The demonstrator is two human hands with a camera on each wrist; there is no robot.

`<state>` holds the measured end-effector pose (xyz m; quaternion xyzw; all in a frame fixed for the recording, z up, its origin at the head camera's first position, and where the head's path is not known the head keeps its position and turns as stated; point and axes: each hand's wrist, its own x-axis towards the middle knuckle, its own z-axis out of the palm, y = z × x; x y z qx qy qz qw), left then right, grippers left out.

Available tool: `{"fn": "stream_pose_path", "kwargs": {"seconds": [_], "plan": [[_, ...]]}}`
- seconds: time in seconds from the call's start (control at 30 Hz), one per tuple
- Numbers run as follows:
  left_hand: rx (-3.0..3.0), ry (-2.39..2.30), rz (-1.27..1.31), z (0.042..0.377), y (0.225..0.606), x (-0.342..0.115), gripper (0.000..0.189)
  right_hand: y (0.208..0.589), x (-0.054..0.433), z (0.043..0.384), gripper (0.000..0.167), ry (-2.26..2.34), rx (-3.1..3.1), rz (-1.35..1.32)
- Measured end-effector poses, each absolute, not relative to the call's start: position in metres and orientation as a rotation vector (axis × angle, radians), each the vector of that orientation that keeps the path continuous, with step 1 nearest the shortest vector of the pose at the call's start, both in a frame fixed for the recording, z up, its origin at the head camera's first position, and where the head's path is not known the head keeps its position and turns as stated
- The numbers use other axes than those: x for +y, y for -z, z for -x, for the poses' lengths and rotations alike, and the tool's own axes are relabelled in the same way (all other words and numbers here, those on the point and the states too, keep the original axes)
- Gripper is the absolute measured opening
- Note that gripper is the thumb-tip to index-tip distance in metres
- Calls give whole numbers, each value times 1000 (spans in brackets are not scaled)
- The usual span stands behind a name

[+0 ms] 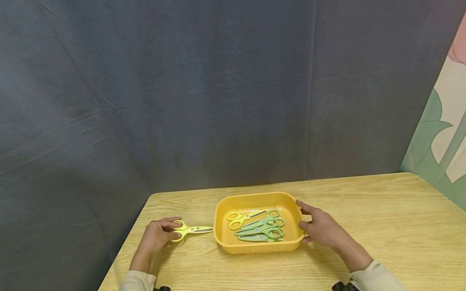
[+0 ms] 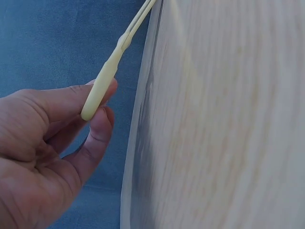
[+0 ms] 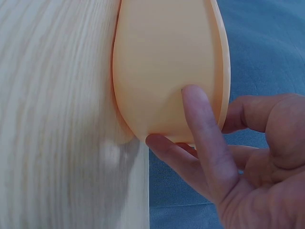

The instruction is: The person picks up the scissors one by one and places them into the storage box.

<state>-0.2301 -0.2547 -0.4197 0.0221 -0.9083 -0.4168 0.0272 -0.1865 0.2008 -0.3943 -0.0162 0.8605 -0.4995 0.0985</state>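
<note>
My left hand (image 1: 157,236) pinches a pair of yellow scissors (image 1: 199,229) by its handle loops. The blades point right, their tips right at the left wall of a yellow plastic bin (image 1: 251,249). In the left wrist view, the scissors (image 2: 102,83) appear edge-on between thumb and fingertips, the handle end raised off the tabletop. My right hand (image 1: 324,228) grips the bin's right end. The right wrist view has fingers spread along the bin's outer wall (image 3: 162,57), with one digit behind the rim. Another pair of yellow scissors (image 1: 236,222) and several green scissors (image 1: 256,230) lie inside.
The wooden table (image 1: 378,218) has a light grain, and its left edge runs close beside my left hand. Dark blue-grey cloth (image 1: 233,101) hangs behind the table and on its left. A wall with painted leaves (image 1: 433,137) rises at the right.
</note>
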Motion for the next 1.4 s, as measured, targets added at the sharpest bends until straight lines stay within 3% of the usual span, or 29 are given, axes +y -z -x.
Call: {"fn": "stream_pose_path", "kwargs": {"seconds": [0.77, 1.4], "plan": [[-2666, 1603, -132, 228, 416, -254, 31, 394, 200, 188, 69, 1461, 2558, 54], [-2669, 1592, -165, 229, 412, -253, 29, 392, 200, 186, 69, 1445, 2559, 36]]}}
